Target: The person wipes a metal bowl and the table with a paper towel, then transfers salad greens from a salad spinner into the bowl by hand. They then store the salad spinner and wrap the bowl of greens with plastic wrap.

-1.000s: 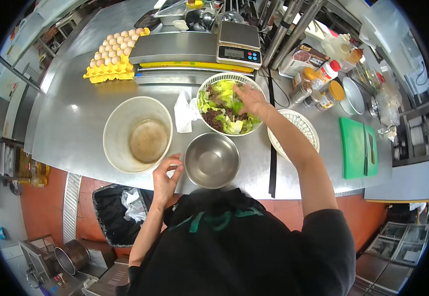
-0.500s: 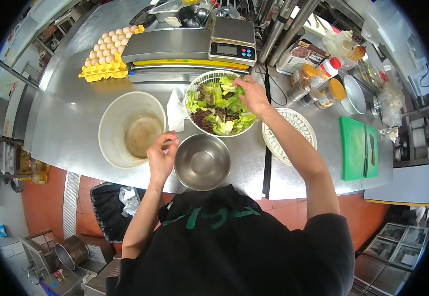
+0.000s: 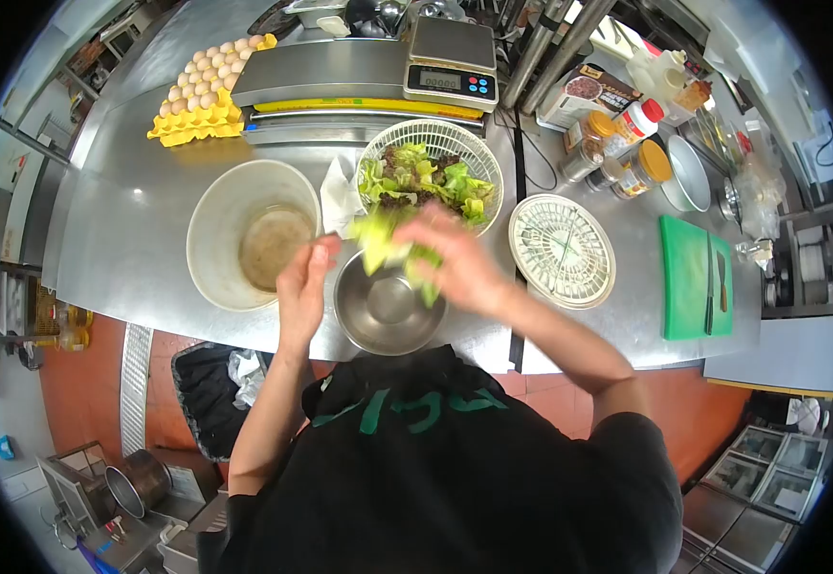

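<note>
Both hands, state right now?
Left hand: fingers curled closed, nothing visible in it.
Right hand: closed on lettuce leaves, over the steel bowl.

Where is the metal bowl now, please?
In the head view, the metal bowl is at the near edge of the counter, right of the tub and in front of the colander, under the lettuce in the right hand.

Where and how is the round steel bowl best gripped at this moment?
I'd pinch the near rim of the round steel bowl, thumb inside, fingers outside, coming from the person's side. It stands upright and open, while green lettuce and the right hand are over its far part.
</note>
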Motion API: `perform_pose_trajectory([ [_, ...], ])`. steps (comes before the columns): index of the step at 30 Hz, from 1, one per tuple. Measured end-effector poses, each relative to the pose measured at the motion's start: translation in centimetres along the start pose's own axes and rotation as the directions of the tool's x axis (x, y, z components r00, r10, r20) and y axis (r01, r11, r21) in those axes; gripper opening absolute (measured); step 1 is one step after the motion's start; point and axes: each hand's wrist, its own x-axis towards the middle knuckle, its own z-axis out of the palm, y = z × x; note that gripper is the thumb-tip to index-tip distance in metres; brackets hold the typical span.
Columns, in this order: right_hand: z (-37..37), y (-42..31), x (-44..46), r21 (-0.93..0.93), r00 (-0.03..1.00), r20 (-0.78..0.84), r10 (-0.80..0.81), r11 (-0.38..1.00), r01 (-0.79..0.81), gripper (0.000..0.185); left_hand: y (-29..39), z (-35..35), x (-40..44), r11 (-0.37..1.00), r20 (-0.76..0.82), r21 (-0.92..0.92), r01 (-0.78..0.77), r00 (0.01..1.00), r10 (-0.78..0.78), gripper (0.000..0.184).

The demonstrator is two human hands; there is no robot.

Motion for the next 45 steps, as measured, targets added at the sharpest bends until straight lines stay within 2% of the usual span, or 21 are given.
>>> perform_pose_trajectory([
  [1,2.2,-0.1,-1.4,0.059,0.993,0.113,0.028,0.998,-0.035,0.037,-0.3,0.0,-0.9,0.999,0.051,-0.008,0.053,0.997,-0.053,0.041],
  [3,5.6,1.0,-3.2,-0.087,0.925,0.337,0.179,0.984,-0.158,0.047,-1.5,0.3,-2.2,0.994,0.156,0.039,0.100,0.982,-0.105,0.040],
  [4,6.7,1.5,-3.6,-0.083,0.924,0.337,0.182,0.983,-0.164,0.047,-2.0,0.5,-2.6,0.992,0.181,0.097,0.082,0.979,-0.098,0.038],
  [6,7.7,1.8,-3.7,-0.422,0.839,0.462,0.287,0.903,-0.077,0.062,-2.2,0.7,-3.3,0.985,0.220,0.173,0.027,0.973,-0.066,0.034],
  [7,7.3,1.8,-3.7,-0.421,0.840,0.461,0.286,0.904,-0.077,0.062,-1.9,0.6,-3.2,0.984,0.220,0.174,0.026,0.973,-0.065,0.034],
  [9,4.9,1.0,-3.8,-0.473,0.884,0.453,0.113,0.871,0.131,0.071,-1.3,0.3,-3.2,0.971,0.216,0.240,-0.010,0.975,-0.043,0.035],
  [10,1.9,-0.5,-2.2,-0.415,0.813,0.541,0.216,0.909,0.034,0.069,-1.2,0.3,-2.9,0.980,0.171,0.197,0.001,0.985,-0.035,0.030],
  [13,-4.7,1.4,2.5,-0.502,0.882,0.362,0.301,0.860,-0.088,0.079,-0.2,0.6,-0.9,0.924,0.085,0.372,-0.085,0.995,0.058,0.025],
  [15,-5.9,5.2,5.0,-0.573,0.875,0.305,0.377,0.806,-0.148,0.088,0.8,2.2,2.2,0.798,0.214,0.479,-0.366,0.930,0.298,0.037],
  [17,-5.2,8.5,6.0,-0.704,0.725,0.356,0.590,0.680,-0.207,0.111,1.4,4.1,5.3,0.720,0.312,0.514,-0.467,0.883,0.350,0.045],
  [19,-4.2,9.9,6.1,-0.728,0.713,0.381,0.589,0.667,-0.162,0.118,0.6,6.0,8.0,0.598,0.454,0.667,-0.444,0.879,0.145,0.058],
  [23,-3.0,11.1,6.2,-0.759,0.616,0.445,0.650,0.638,-0.125,0.124,-2.9,8.2,11.2,0.495,0.513,0.737,-0.461,0.858,0.035,0.068],
  [25,-2.1,11.6,5.5,-0.739,0.622,0.451,0.640,0.659,-0.142,0.115,-3.5,9.1,11.8,0.369,0.588,0.770,-0.521,0.803,-0.092,0.080],
  [27,-0.9,11.4,5.0,-0.772,0.666,0.436,0.605,0.632,-0.068,0.094,-3.8,9.8,12.2,0.375,0.602,0.761,-0.529,0.791,-0.106,0.076],
  [28,-0.3,11.5,4.8,-0.793,0.735,0.398,0.549,0.608,-0.025,0.062,-3.9,10.0,12.4,0.404,0.602,0.760,-0.509,0.786,-0.143,0.072],
  [31,0.5,13.3,5.0,-0.729,0.773,0.415,0.479,0.684,-0.033,0.050,-3.6,10.0,12.2,0.466,0.599,0.741,-0.483,0.790,-0.134,0.055],
  [32,0.5,13.7,4.5,-0.691,0.850,0.327,0.413,0.718,-0.083,0.034,-3.7,9.9,12.4,0.546,0.581,0.705,-0.452,0.810,-0.081,0.050],
  [34,-1.3,12.5,5.5,-0.614,0.872,0.277,0.403,0.772,-0.162,0.030,-4.1,9.6,13.0,0.748,0.518,0.583,-0.317,0.854,-0.042,0.038],
  [38,-3.4,11.8,7.6,-0.485,0.913,0.156,0.376,0.835,-0.260,0.022,-2.7,9.4,12.8,0.897,0.418,0.420,-0.139,0.907,-0.055,0.034],
  [41,-3.3,12.7,7.3,-0.441,0.936,0.074,0.345,0.853,-0.279,0.020,-3.5,9.8,13.2,0.905,0.325,0.416,-0.083,0.944,-0.063,0.036],
  [45,-2.9,14.8,7.5,-0.143,0.920,-0.026,0.392,0.909,-0.391,0.023,-4.0,9.7,13.4,0.913,0.257,0.406,-0.045,0.964,-0.067,0.036],
])
